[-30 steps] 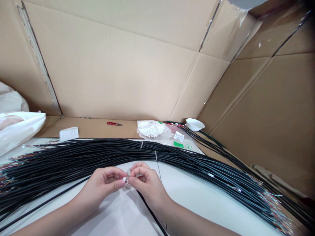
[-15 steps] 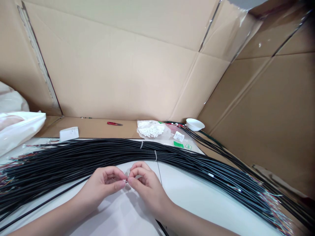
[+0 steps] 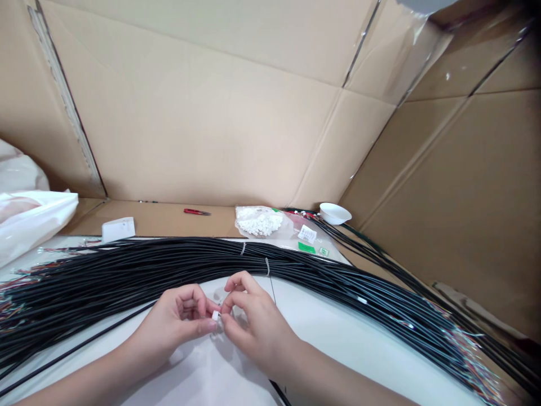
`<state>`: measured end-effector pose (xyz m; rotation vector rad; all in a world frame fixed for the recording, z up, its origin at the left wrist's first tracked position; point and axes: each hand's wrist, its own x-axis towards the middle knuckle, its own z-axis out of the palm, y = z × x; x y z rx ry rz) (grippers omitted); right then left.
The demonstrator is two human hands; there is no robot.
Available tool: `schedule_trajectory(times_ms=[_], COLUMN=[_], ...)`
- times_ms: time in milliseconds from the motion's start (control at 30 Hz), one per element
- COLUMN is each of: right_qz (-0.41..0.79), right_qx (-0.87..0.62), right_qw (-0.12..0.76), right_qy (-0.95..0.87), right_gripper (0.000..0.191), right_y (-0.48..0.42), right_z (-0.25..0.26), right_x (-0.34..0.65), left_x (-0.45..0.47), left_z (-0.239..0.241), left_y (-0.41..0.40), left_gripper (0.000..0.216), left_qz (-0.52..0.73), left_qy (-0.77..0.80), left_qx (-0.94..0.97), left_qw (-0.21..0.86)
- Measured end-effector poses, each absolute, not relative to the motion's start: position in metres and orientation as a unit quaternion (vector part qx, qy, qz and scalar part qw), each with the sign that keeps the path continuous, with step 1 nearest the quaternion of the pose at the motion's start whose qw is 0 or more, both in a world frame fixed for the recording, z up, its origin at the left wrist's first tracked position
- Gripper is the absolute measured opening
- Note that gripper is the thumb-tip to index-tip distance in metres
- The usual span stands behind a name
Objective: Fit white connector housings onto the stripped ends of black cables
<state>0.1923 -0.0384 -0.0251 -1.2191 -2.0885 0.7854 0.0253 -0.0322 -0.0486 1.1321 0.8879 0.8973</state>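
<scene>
Between thumb and forefinger, my left hand (image 3: 182,312) pinches a small white connector housing (image 3: 215,316) over the white tabletop. My right hand (image 3: 252,317) is closed at the connector's right side, its thumb and forefinger pinching a thin wire (image 3: 221,314) that meets the housing. How deep the wire sits in it is too small to tell. Just beyond both hands lies a thick bundle of black cables (image 3: 169,261), bound with pale ties (image 3: 267,267). Loose coloured wire ends (image 3: 473,349) fan out at the bundle's right end.
A clear bag of white connectors (image 3: 260,224) lies behind the bundle, with a white bowl (image 3: 335,213) to its right. Red-handled tweezers (image 3: 196,212) and a paper label (image 3: 118,230) rest on cardboard. A white plastic bag (image 3: 34,220) stands left. Cardboard walls (image 3: 203,113) enclose the back and right.
The white connector now shows more plainly between my left fingers. My right hand has shifted slightly, its fingers raised a little and its thumb lower. The surrounding things stay put.
</scene>
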Motion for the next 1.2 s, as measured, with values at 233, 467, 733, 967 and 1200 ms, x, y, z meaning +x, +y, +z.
schedule_trajectory(times_ms=[233,467,733,967,1200], right_qz=[0.328,0.302,0.271,0.177,0.042], right_qx=[-0.456,-0.441,-0.443,-0.438,-0.426], right_qw=[0.287,0.323,0.300,0.243,0.231], right_qy=[-0.776,-0.781,-0.800,-0.847,-0.874], right_gripper=[0.011,0.011,0.013,0.011,0.010], right_y=[-0.040,-0.042,-0.042,-0.041,-0.045], right_z=[-0.026,-0.034,-0.030,-0.027,-0.031], right_x=[0.191,0.189,0.192,0.195,0.194], left_x=[0.026,0.027,0.026,0.026,0.026], left_z=[-0.046,-0.043,-0.050,-0.049,-0.054], left_y=[-0.033,-0.034,-0.032,-0.034,-0.032], left_gripper=[0.022,0.020,0.019,0.020,0.021], left_qz=[0.393,0.392,0.405,0.397,0.399], left_qy=[0.389,0.403,0.397,0.397,0.405], left_qx=[0.507,0.493,0.490,0.498,0.498], left_qw=[0.662,0.664,0.662,0.661,0.655])
